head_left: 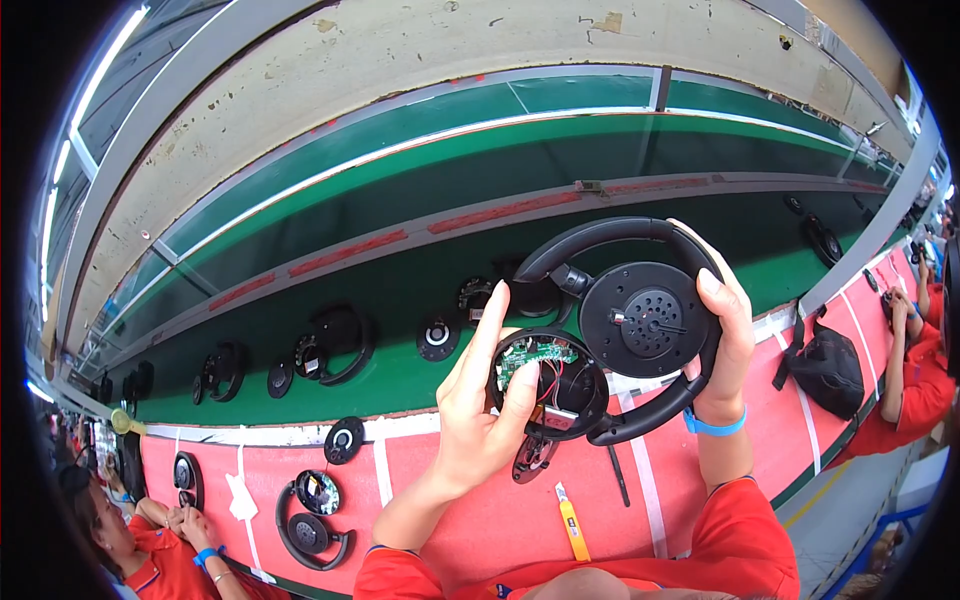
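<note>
Up over the bench's far edge, I hold a pair of black over-ear headphones (pixel 606 236) between both hands. My left hand (pixel 470 425) grips the opened ear cup (pixel 592 395), thumb over its rim. Inside that cup sit a green circuit board (pixel 535 352), red wires and a small pale rectangular part. My right hand (pixel 730 330) is wrapped round the headband's right side, thumb on its front. The other ear cup (pixel 645 320), a round black disc with small holes, faces me. Just below the opened cup, a round black part (pixel 533 458) is partly hidden.
A yellow utility knife (pixel 572 522) and a thin black stick (pixel 619 476) lie on the pink bench mat (pixel 470 525). More headphones (pixel 310 532) lie at left; others (pixel 340 345) rest on the green conveyor (pixel 400 385). A black bag (pixel 822 368) stands right. Co-workers sit on both sides.
</note>
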A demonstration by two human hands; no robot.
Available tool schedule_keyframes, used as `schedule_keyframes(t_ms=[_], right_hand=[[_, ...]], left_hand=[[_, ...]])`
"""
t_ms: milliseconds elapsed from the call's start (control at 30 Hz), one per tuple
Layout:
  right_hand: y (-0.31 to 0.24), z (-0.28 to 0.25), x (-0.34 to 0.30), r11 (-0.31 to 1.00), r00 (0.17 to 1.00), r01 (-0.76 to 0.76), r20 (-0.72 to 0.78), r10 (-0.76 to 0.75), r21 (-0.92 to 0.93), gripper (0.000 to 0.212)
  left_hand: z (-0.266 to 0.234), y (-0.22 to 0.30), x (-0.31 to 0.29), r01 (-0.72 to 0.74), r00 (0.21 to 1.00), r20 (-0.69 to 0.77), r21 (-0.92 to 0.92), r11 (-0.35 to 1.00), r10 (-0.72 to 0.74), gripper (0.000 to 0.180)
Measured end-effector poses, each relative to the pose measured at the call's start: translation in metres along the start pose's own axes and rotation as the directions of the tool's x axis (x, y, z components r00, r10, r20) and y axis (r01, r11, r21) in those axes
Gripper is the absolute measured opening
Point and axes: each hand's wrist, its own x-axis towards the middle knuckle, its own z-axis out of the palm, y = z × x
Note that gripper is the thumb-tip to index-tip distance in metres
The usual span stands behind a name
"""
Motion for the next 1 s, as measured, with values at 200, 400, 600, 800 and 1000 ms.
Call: schedule_keyframes(t_ms=[200,400,600,800,1000], right_hand=[[0.001,-0.001,0.000,1.000,1.000,-0.010,0.011,0.010,0.012,0.047],[0.000,0.001,-0.001,1.000,1.000,-0.007,0.003,0.007,0.016,0.047],[0.001,0.003,-0.001,1.000,1.000,-0.002,-0.009,0.003,0.019,0.048],[-0.001,0.001,-0.002,0.997,1.000,0.018,-0.008,-0.017,0.076,0.052],[-0.007,0.007,-0.004,0.979,0.970,0.164,-0.200,-0.137,0.122,0.054]], left_hand=[[-0.001,0.001,0.000,0.010,1.000,0.002,-0.008,1.000,-0.010,0.059],[-0.001,0.000,-0.002,0.035,0.999,0.006,-0.025,0.999,-0.035,0.062],[0.001,0.000,-0.001,0.081,0.997,0.007,-0.072,0.994,-0.080,0.061],[-0.004,0.002,0.001,0.079,0.996,0.053,-0.085,0.993,-0.075,0.070],[-0.019,-0.002,0.002,0.277,0.949,0.261,-0.427,0.861,-0.176,0.106]])
